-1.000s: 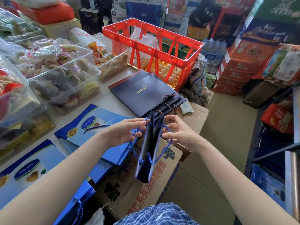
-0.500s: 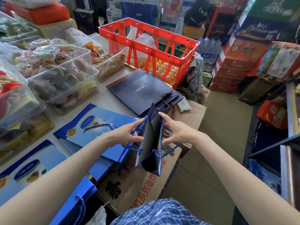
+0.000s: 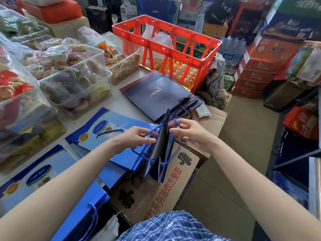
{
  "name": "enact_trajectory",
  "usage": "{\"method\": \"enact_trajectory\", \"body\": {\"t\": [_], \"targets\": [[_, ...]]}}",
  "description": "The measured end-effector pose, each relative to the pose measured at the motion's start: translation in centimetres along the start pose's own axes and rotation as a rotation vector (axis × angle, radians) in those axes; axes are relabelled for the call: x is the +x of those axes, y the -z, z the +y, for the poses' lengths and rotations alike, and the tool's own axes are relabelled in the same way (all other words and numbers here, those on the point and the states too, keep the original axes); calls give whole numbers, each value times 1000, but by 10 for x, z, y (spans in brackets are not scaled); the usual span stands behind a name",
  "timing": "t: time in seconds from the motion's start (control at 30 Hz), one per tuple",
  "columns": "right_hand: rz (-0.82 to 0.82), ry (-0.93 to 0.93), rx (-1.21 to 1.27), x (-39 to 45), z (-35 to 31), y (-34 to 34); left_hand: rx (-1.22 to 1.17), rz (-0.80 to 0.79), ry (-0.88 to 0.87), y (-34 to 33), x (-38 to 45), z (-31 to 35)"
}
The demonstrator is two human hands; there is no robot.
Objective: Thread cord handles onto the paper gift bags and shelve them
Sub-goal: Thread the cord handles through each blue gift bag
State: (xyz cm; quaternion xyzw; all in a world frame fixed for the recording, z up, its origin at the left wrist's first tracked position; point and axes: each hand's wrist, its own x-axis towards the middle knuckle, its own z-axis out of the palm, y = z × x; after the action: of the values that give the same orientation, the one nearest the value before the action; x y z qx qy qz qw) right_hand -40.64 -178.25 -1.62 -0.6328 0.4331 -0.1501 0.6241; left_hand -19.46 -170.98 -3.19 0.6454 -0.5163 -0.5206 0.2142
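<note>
Both raised at mid-frame: left hand (image 3: 139,136) pinching blue cord (image 3: 152,130), right hand (image 3: 189,131) pinching navy gift bag (image 3: 161,148) (edge-on). Beyond, table (image 3: 121,103), red crate (image 3: 166,47).

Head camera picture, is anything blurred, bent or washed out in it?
Head view: the right hand shows motion smear at its fingertips, as does the blue cord there; the left hand is sharper; wide-angle distortion bows the edges, noticeably the shelf at right; the red crate rim glares slightly under bright, even light.
</note>
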Motion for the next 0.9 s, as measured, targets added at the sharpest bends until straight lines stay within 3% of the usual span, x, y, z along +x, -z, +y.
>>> {"method": "enact_trajectory", "body": {"t": [0.07,0.1,0.27,0.47,0.63,0.7,0.77,0.83,0.9], "targets": [[-151,1,378,-2,1,-5,7,25,-31,-7,4,4],[-174,2,365,-3,3,-9,32,58,-41,-10,6,6],[-66,86,-546,-1,8,-5,298,223,-23,-11,17,3],[-46,26,-840,6,-5,9,668,235,-32,9,12,-5],[-18,-9,-925,8,-12,10,807,239,-62,16,8,-5],[30,-20,-907,10,-10,5,706,245,-43,15,7,-1],[71,-43,-838,11,-6,-2,328,220,-28,11,3,9],[52,-61,-605,10,-3,-9,-112,115,-17,8,-2,23],[-10,-79,-340,7,-6,-15,-361,-18,-12,9,-7,33]]}}
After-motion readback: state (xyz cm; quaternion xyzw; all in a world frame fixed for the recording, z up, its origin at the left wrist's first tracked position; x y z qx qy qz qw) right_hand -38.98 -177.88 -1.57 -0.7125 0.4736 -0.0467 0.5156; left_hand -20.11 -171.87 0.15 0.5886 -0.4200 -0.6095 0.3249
